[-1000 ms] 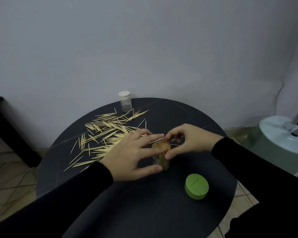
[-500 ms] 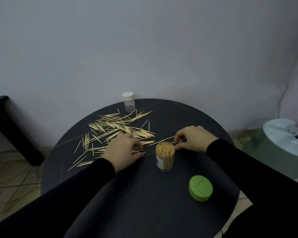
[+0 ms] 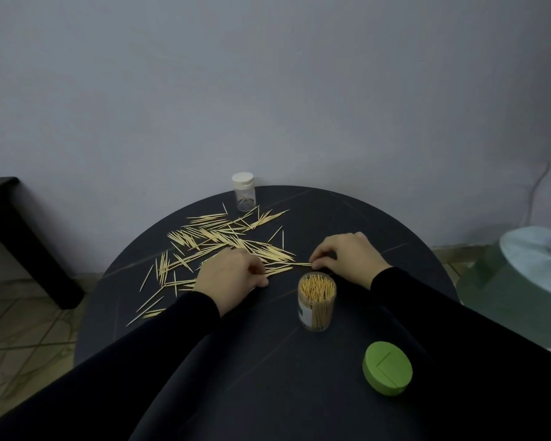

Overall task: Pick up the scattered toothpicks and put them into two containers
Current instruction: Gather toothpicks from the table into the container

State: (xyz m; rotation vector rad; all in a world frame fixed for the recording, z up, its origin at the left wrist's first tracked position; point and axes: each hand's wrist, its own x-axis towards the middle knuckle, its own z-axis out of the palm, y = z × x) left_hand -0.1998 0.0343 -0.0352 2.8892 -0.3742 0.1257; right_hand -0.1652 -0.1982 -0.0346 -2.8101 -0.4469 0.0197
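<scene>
Scattered wooden toothpicks (image 3: 217, 240) lie across the far left half of the round black table (image 3: 347, 218). A clear open container (image 3: 316, 301), nearly full of upright toothpicks, stands near the table's middle. A small clear jar with a white cap (image 3: 244, 191) stands at the far edge. My left hand (image 3: 231, 278) rests on the pile's near edge, its fingers curled down onto toothpicks. My right hand (image 3: 347, 254) sits behind the open container, its fingertips pinching a toothpick that lies on the table.
A green round lid (image 3: 387, 371) lies on the table at the near right. A pale green stool or bin (image 3: 528, 275) stands off the right edge. A dark bench (image 3: 16, 230) is at the left by the wall.
Both hands left the open container and went down to the toothpicks on the table, left hand to the pile, right hand behind the container.
</scene>
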